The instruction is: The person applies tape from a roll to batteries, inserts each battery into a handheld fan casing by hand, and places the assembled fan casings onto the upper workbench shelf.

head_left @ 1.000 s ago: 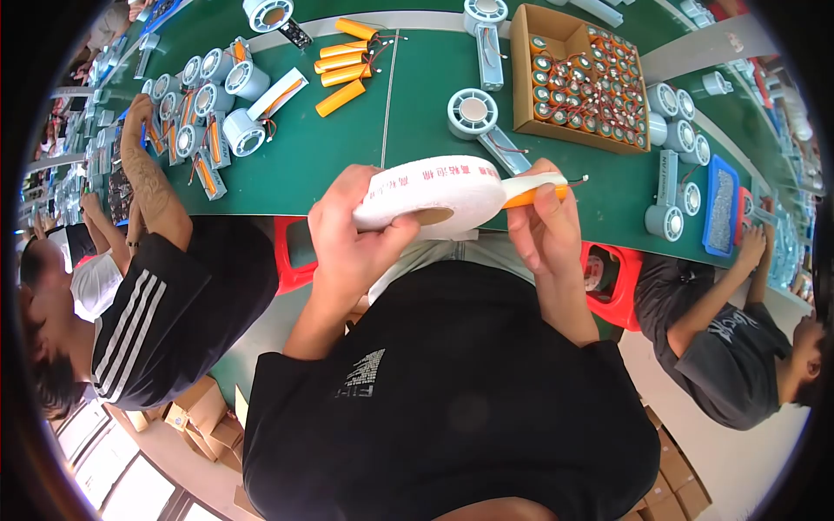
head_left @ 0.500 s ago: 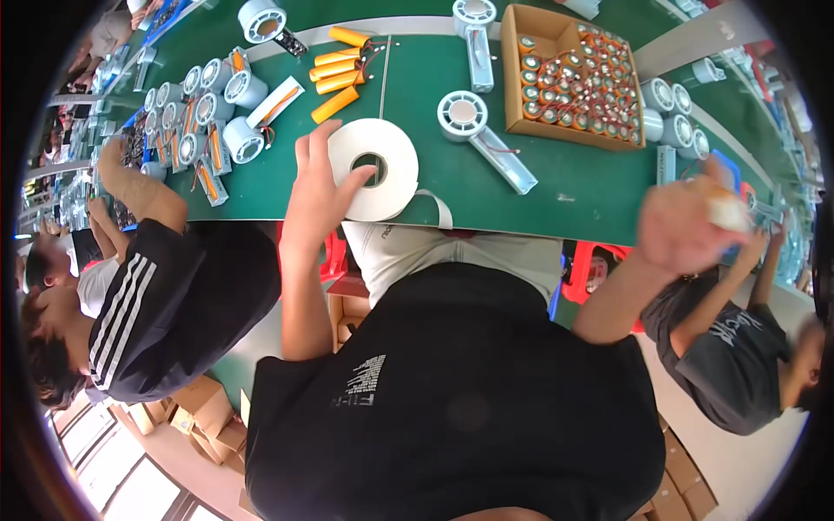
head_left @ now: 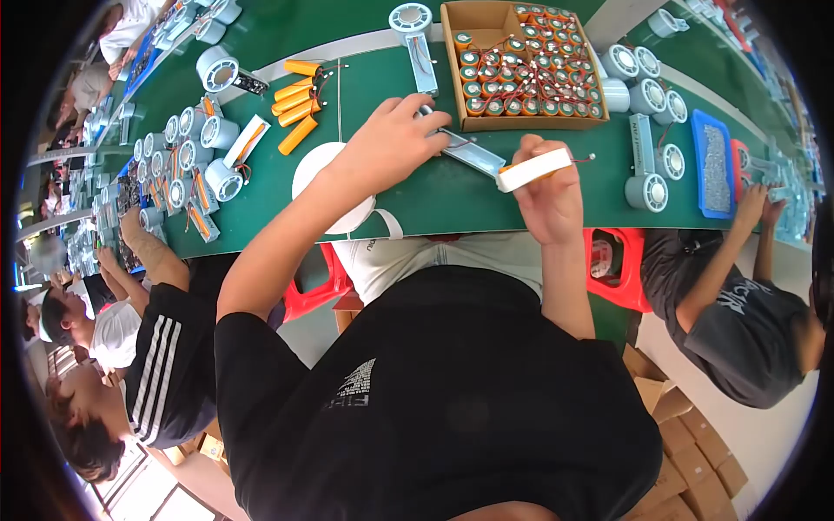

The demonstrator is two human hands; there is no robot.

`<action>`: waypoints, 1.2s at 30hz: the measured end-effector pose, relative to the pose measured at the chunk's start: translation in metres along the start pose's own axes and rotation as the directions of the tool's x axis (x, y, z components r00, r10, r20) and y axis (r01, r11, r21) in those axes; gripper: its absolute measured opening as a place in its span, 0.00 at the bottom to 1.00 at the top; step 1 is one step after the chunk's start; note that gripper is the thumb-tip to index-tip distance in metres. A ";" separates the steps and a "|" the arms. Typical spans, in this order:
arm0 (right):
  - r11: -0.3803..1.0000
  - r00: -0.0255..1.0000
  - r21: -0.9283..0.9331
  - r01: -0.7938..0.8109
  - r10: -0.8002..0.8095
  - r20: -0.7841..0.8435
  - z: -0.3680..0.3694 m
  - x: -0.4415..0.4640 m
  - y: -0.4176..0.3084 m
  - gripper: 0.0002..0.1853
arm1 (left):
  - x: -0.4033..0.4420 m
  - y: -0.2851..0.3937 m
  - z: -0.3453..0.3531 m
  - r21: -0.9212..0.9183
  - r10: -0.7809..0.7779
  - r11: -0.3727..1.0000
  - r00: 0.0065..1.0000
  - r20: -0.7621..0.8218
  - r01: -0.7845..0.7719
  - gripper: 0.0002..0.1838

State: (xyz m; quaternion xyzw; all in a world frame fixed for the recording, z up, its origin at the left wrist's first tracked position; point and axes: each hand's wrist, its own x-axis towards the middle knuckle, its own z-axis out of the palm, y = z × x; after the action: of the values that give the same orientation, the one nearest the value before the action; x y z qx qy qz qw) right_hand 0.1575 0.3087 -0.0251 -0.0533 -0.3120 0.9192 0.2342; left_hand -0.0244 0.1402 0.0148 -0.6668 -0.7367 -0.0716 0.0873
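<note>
- Left hand [head_left: 391, 143] wraps handheld-fan housing [head_left: 473, 154], fan head mostly covered.
- Right hand [head_left: 552, 195] pinches white-faced orange battery [head_left: 532, 171] at the handle's end; contact unclear.
- Step, likely: matching battery to handle. Calls for alignment, battery lead [head_left: 584, 158] clear.
- Tape roll [head_left: 314, 165] partly behind left forearm; battery carton [head_left: 476, 17] beyond.

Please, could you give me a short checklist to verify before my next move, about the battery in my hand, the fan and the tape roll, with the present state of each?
1. Battery held in the right grip: ok.
2. Left grip at the near fan: ok.
3. Left grip firm on it: cannot tell, the hand hides the contact.
4. Battery apart from near fan: cannot tell, they meet in this view.
5. Roll flat on the table: ok.
6. Loose tape end well inside the table edge: not ok.
</note>
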 end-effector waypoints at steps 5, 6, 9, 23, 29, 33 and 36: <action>0.965 0.993 -0.261 -0.007 -0.024 -0.115 0.010 -0.003 0.005 0.17 | 0.007 0.024 -0.005 -0.141 -0.122 0.980 0.983 0.140 0.141 0.09; 0.965 0.993 -0.261 -0.013 -0.018 -0.114 0.013 -0.005 0.009 0.17 | 0.005 0.025 -0.003 -0.142 -0.127 0.979 0.982 0.142 0.147 0.09; 0.909 0.915 -0.365 0.203 -0.309 -0.260 0.024 -0.010 0.026 0.20 | -0.001 0.022 0.011 -0.446 -0.188 0.883 0.981 -0.046 0.148 0.08; 0.079 0.719 -0.747 0.660 -0.354 0.598 0.001 0.006 -0.012 0.25 | 0.002 0.030 0.024 -0.359 -0.148 0.932 0.951 -0.271 0.043 0.09; -0.077 0.748 -0.768 0.635 -0.187 0.637 -0.004 0.007 -0.017 0.18 | -0.001 0.030 0.023 -0.344 -0.135 0.938 0.955 -0.262 0.038 0.09; -0.212 0.730 -0.704 0.678 0.085 0.678 0.013 0.026 -0.020 0.14 | 0.000 0.026 0.027 -0.380 -0.123 0.925 0.940 -0.319 -0.008 0.09; -0.232 0.691 -0.650 0.723 0.253 0.678 0.023 0.039 -0.017 0.12 | -0.005 0.025 0.028 -0.406 -0.118 0.912 0.921 -0.371 -0.047 0.10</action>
State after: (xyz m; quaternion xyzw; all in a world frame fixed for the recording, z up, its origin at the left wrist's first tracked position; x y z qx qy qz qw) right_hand 0.1242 0.3259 0.0057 0.1630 -0.9444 0.2156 0.1871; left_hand 0.0000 0.1442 -0.0143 -0.6288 -0.6858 -0.3555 0.0890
